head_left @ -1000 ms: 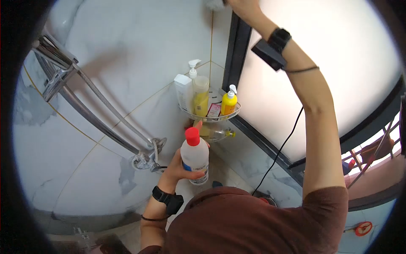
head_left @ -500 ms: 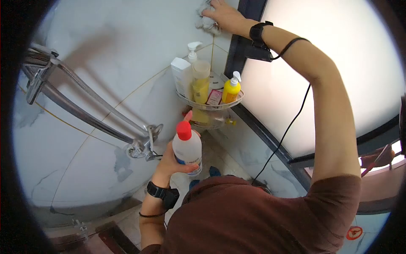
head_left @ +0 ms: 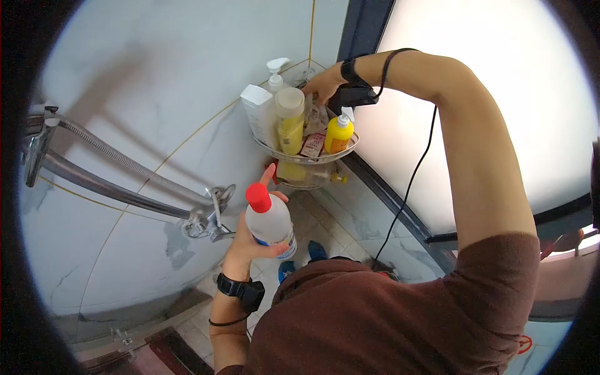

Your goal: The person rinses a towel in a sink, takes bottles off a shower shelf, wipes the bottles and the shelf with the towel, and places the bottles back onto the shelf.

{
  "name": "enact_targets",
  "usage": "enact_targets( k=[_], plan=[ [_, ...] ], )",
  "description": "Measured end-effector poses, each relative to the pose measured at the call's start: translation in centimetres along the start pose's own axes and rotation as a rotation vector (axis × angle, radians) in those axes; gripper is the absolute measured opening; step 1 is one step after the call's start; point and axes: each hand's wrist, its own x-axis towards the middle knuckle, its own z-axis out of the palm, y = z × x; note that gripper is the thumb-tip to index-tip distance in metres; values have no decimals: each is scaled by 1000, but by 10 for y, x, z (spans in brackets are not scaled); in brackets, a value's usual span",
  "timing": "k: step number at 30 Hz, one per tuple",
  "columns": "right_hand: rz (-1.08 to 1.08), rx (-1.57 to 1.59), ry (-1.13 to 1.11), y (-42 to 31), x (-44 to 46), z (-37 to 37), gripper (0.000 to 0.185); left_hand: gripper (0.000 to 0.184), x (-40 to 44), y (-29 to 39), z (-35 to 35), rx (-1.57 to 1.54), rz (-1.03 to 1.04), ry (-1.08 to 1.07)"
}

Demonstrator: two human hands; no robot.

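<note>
A white bottle with a red cap [head_left: 272,220] is gripped upright, slightly tilted, in my left hand [head_left: 250,240]. My right hand [head_left: 324,86] reaches in at the back of the upper corner shelf [head_left: 299,157], its fingers closed on a crumpled grey-white cloth [head_left: 315,115]. Beside that cloth stand a yellow tube with a pale cap [head_left: 290,122], a white bottle [head_left: 259,112] and a white pump bottle [head_left: 275,78]. On the shelf's right side is a yellow pump bottle [head_left: 339,132], with a small pink packet [head_left: 313,145] next to it.
A lower shelf [head_left: 306,185] holds a clear bottle lying down. Chrome shower pipes and a tap [head_left: 212,215] are on the left wall. A dark-framed frosted window [head_left: 500,125] is at right; a black cable [head_left: 409,187] hangs before it.
My right hand has moved down from the upper wall to the corner shelf with the cloth. The bottle is still in my left hand, slightly further left and lower in view.
</note>
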Motion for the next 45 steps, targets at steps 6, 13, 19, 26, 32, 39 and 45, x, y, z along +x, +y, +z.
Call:
enact_targets(
  k=[6,13,19,26,32,39,45],
  plan=[
    [-64,-52,-196,26,37,23,70,89,13,-15,-2,18,64,-2],
    [-141,-61,-385,51,66,31,75,114,26,-25,6,-109,1,62],
    [-80,94,-392,71,85,38,72,115,28,-24,6,-103,3,91],
    [-56,-276,-392,25,54,15,63,107,17,-16,-2,-70,-5,126],
    [67,-263,-570,21,66,12,68,68,8,-9,-5,-58,-14,208],
    [-349,-374,-197,29,57,33,55,94,5,-12,-15,-14,33,239],
    [-383,-164,189,69,74,36,46,76,0,-5,-21,42,54,351]
  ],
)
